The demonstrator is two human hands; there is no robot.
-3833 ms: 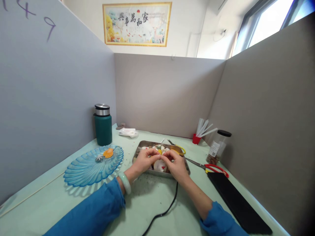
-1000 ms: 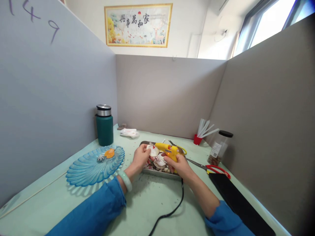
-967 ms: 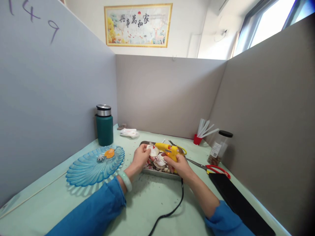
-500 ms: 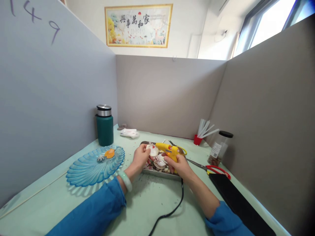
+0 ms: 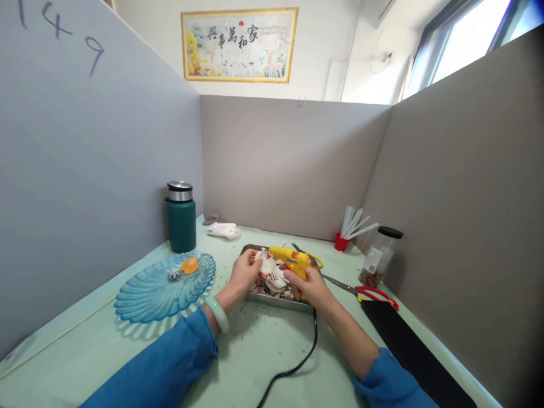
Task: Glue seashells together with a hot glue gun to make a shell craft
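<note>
My right hand (image 5: 309,285) is wrapped round the grip of a yellow glue gun (image 5: 289,258), whose nozzle points left at a pale shell (image 5: 266,262). My left hand (image 5: 243,273) pinches that shell just above a metal tray (image 5: 276,298) filled with several shells. The gun's black cord (image 5: 298,354) runs from under my right wrist toward me across the table. Both sleeves are blue, and a pale green bangle sits on my left wrist.
A blue scallop-shaped glass plate (image 5: 140,294) with an orange piece and a small shell lies at the left. Behind it stands a green flask (image 5: 180,217). Red-handled scissors (image 5: 365,290), a black flat case (image 5: 412,357), a jar (image 5: 376,256) and a red cup of glue sticks (image 5: 345,235) are at the right. Grey partitions enclose the desk.
Earlier both hands worked a shell over the tray with no gun. In the last second the gun's nozzle stays against the shell, with hands shifting only slightly.
</note>
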